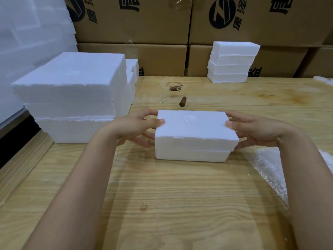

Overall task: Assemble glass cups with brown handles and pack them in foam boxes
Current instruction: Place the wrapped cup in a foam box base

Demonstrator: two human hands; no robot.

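Left hand (135,128) and right hand (257,131) grip opposite ends of the lid (194,129) of a foam box (191,156), each with the thumb on the top face and the fingers curled against the end wall beneath; the box stands on the wooden table (180,195) directly before the person, at mid-table; the lid overhangs the base slightly at the right, and whether it is fully seated cannot be told; the box is covered, so its contents are hidden. Handling, as a judgement: the foam is very light and stiff but crumbly, easily dented by fingertips and liable to shed beads; hold it by broad contact at the two ends, pressing evenly. Just behind the box stand clear glass cups (163,94), fragile, smooth and hard to see; a brown handle (182,101) projects beside them; take them by the body rather than the rim. Further out: a stack of larger foam boxes (72,87) at the left; a smaller stack (232,62) at the rear right; bubble wrap (270,175) at the right; printed cartons (144,20) behind.
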